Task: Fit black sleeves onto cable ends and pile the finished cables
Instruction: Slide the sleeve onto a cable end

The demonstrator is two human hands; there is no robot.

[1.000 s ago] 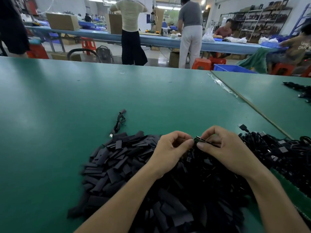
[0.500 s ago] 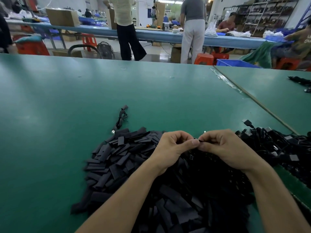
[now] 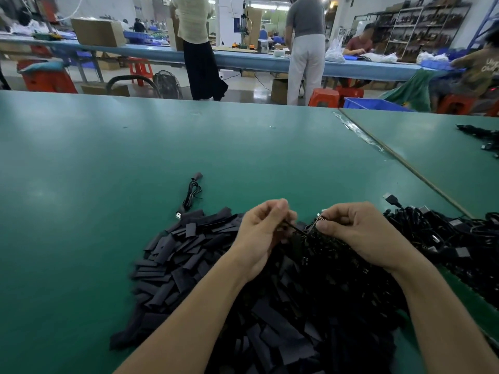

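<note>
A heap of flat black sleeves [image 3: 189, 255] lies on the green table [image 3: 108, 171] under my forearms. My left hand [image 3: 263, 233] pinches a thin black sleeve or cable [image 3: 294, 228] between thumb and fingers. My right hand [image 3: 361, 233] pinches the cable's small circuit-board end [image 3: 321, 218]; the two hands are a few centimetres apart. A tangle of black cables [image 3: 445, 238] lies to the right of my right hand. One coiled cable [image 3: 192, 194] lies alone beyond the sleeves.
A seam [image 3: 405, 163] runs diagonally where a second green table joins at the right, with more black cables [image 3: 483, 136] on it. Beyond the far edge, people stand at a blue bench [image 3: 243, 59] among red stools and boxes.
My hands have drawn slightly apart, and a dark strand now shows between them. The view has tilted a little; the people behind shifted.
</note>
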